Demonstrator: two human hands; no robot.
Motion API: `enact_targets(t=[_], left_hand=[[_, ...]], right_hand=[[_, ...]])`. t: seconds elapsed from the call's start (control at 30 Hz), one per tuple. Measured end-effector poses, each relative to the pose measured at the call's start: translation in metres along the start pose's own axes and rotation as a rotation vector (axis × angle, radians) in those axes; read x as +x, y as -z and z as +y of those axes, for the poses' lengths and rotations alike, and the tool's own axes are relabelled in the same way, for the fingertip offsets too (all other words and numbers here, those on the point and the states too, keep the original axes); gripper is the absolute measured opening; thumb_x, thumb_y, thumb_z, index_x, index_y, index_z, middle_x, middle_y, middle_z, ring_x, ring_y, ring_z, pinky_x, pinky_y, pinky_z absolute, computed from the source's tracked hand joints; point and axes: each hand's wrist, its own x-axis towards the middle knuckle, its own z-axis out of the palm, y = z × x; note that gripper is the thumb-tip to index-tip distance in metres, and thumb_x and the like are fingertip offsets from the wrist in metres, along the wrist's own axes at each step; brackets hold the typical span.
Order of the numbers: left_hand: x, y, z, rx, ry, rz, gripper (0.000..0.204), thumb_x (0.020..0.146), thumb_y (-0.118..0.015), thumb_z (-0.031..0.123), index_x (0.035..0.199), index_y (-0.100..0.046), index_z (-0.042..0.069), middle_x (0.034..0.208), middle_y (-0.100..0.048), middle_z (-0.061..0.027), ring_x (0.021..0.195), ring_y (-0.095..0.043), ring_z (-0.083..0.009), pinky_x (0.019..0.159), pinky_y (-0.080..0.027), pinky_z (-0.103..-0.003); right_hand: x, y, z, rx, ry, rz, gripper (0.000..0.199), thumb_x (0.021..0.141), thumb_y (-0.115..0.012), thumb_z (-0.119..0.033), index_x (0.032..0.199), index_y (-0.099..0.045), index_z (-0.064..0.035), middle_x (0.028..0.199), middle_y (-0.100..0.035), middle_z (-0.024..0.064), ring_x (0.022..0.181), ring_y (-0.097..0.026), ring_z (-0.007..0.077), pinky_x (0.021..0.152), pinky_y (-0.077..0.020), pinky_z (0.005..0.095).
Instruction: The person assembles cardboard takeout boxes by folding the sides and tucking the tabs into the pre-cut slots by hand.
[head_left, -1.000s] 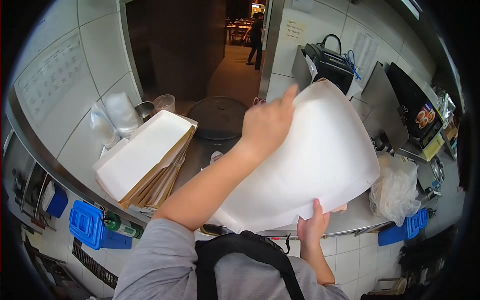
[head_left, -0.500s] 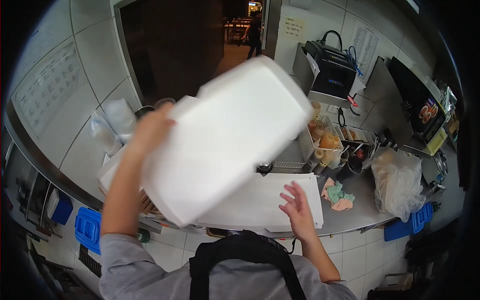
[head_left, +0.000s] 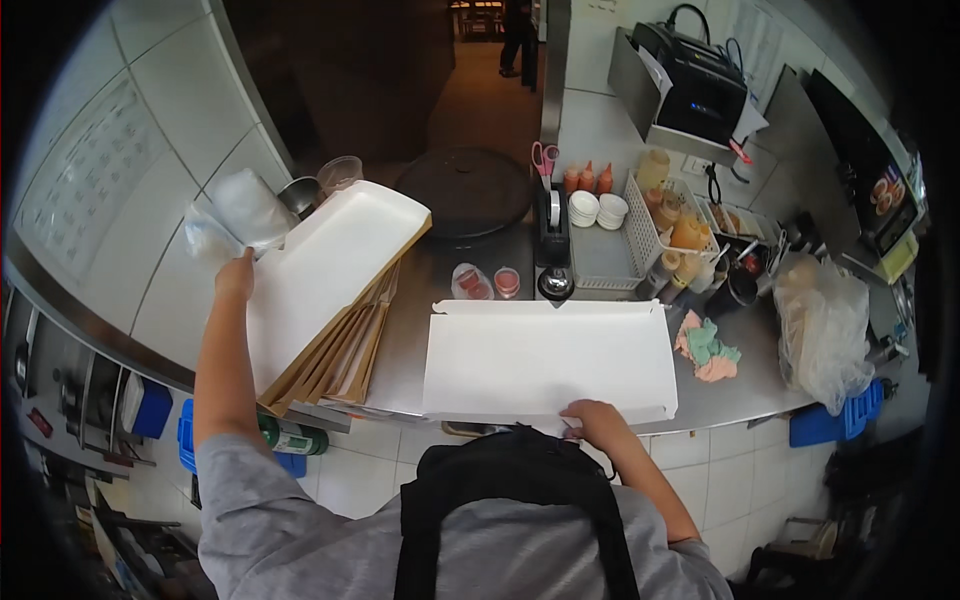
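A long cardboard box (head_left: 340, 240), white inside with brown edges, lies slanted on a stack of similar brown-edged boxes (head_left: 350, 345) at the left. My left hand (head_left: 236, 275) is closed on its far left edge. Before me on the counter lies another white cardboard box (head_left: 545, 355), spread flat with low folded edges. The fingers of my right hand (head_left: 597, 422) are closed at its near edge, right of the middle; the fingertips are partly hidden.
Behind the flat box are sauce cups (head_left: 507, 282), a call bell (head_left: 555, 284), a tape dispenser (head_left: 552, 225) and a round dark tray (head_left: 465, 190). To the right stand a basket of sauce bottles (head_left: 685, 225), crumpled cloths (head_left: 708, 345) and a plastic bag (head_left: 825, 325).
My left hand has brought the raised white box down and left onto the stack. My right hand, open before, has moved to the flat box's near edge and closed there.
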Motion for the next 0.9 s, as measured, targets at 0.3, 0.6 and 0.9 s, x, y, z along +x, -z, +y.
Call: enact_targets(t=[0.3,0.6,0.9], left_hand=[[0.023,-0.023,-0.035,-0.018,0.098,-0.087,0.043,0.105,-0.038,0.02,0.144,-0.056,0.022,0.128,-0.068,-0.0156,0.122,-0.063,-0.0359,0.1,-0.052,-0.046],[-0.053,0.076,0.094,-0.352,-0.387,0.372,0.062,0.093,-0.065,0.006,0.151,-0.044,0.013,0.142,-0.054,-0.0244,0.125,-0.058,-0.0391,0.1,-0.05,-0.047],[-0.184,-0.138,0.308,-0.692,-0.26,-0.099,0.07,0.091,-0.07,0.027,0.144,-0.044,-0.011,0.136,-0.055,-0.0296,0.135,-0.046,-0.0418,0.114,-0.038,-0.047]], right_hand=[[0.006,0.001,0.002,0.06,-0.083,0.04,0.027,0.076,-0.082,-0.018,0.1,-0.077,-0.0089,0.109,-0.075,0.0092,0.103,-0.069,0.0316,0.091,-0.0543,0.0408],[0.008,0.005,-0.006,-0.145,-0.133,0.014,0.016,0.09,-0.065,-0.025,0.091,-0.075,-0.0131,0.094,-0.075,0.0064,0.088,-0.07,0.0302,0.078,-0.0554,0.0445],[0.001,-0.003,-0.004,0.027,-0.081,0.022,0.021,0.093,-0.065,-0.032,0.105,-0.07,-0.0159,0.104,-0.069,0.0078,0.111,-0.06,0.0313,0.093,-0.0442,0.0556]])
